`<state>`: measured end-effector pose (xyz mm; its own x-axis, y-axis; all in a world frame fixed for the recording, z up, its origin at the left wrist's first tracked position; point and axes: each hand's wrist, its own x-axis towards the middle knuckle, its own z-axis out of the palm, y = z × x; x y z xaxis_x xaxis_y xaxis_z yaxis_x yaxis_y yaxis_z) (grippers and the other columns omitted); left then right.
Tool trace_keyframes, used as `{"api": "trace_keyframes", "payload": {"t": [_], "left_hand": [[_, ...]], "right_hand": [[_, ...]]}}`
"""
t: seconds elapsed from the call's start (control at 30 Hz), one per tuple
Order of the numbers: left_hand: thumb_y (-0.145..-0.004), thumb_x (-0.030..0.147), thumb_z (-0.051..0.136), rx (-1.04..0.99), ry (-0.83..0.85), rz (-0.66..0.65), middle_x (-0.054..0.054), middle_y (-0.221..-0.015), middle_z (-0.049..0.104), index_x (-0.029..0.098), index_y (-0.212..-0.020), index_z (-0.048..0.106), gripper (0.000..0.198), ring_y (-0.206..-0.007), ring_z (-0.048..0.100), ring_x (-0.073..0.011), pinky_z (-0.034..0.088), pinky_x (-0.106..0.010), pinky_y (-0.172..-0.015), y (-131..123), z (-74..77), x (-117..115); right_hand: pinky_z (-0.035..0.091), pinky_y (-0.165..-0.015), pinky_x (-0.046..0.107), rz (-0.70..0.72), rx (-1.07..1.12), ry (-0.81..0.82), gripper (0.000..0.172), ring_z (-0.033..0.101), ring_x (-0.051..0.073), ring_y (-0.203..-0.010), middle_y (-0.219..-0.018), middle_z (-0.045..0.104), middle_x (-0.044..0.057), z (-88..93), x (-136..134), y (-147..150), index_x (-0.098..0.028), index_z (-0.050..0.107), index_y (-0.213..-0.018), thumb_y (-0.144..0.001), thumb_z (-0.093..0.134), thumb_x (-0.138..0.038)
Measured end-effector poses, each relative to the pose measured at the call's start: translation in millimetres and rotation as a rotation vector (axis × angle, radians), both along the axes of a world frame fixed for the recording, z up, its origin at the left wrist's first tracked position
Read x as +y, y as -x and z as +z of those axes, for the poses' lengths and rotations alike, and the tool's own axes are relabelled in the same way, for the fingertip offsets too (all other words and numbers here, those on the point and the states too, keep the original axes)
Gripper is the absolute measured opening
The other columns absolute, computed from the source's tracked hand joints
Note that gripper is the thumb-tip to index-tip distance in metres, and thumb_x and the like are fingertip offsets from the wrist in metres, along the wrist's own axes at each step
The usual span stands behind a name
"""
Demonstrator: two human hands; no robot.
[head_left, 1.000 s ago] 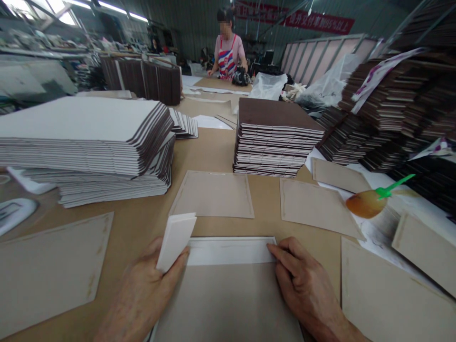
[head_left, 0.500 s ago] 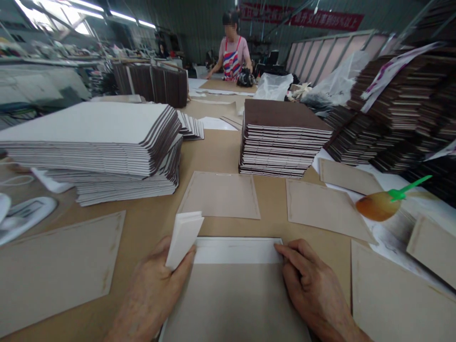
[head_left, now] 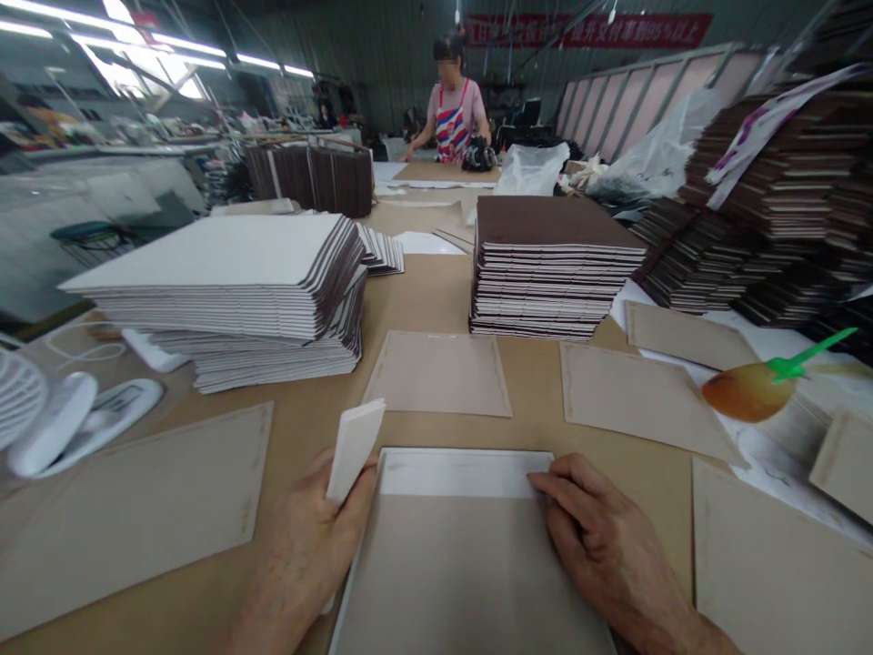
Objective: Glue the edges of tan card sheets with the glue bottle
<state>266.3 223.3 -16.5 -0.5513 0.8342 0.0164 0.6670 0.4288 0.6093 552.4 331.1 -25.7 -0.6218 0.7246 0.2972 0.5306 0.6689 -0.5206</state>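
A grey-beige board [head_left: 464,573] lies in front of me, with a white strip [head_left: 456,473] along its far edge. Folded white strips [head_left: 356,446] stand up from my left hand [head_left: 306,537], clasped between thumb and fingers; that hand is at the board's left edge. The fingertips of my right hand [head_left: 600,537] are drawn together on the right end of the white strip; whether they pinch it or only press it is hard to tell.
White-topped panels [head_left: 232,255] are stacked at left, brown panels [head_left: 552,223] beyond the board. Flat beige boards [head_left: 443,373] lie around. An orange container [head_left: 747,393] with a green handle is at right. A person [head_left: 454,109] stands at the far table.
The view has shifted, so most things appear slightly further right. My right fingertips now sit a little further in from the board's right corner. My left hand still holds the folded strips.
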Motion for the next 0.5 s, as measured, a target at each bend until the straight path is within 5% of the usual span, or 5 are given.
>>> {"api": "trace_keyframes", "payload": {"t": [0.33, 0.5], "left_hand": [[-0.084, 0.031, 0.053, 0.096, 0.067, -0.061, -0.003, -0.084, 0.072, 0.024, -0.083, 0.069, 0.018, -0.080, 0.067, -0.0239, 0.047, -0.031, -0.071, 0, 7.5, 8], [-0.094, 0.042, 0.039, 0.169, 0.098, -0.132, -0.007, -0.094, 0.074, 0.022, -0.100, 0.070, 0.037, -0.085, 0.069, -0.0267, 0.052, -0.034, -0.073, 9, 13.8, -30]], "right_hand": [[0.053, -0.071, 0.031, -0.084, -0.160, -0.142, 0.030, 0.063, 0.017, -0.080, -0.092, 0.061, 0.005, 0.1, 2, -6, -0.022, 0.067, -0.096, -0.088, 0.039, -0.014], [0.055, -0.065, 0.029, -0.264, -0.159, -0.324, 0.027, 0.066, 0.017, -0.077, -0.095, 0.066, 0.005, 13.8, -24, -38, -0.021, 0.065, -0.100, -0.091, 0.039, -0.020]]}}
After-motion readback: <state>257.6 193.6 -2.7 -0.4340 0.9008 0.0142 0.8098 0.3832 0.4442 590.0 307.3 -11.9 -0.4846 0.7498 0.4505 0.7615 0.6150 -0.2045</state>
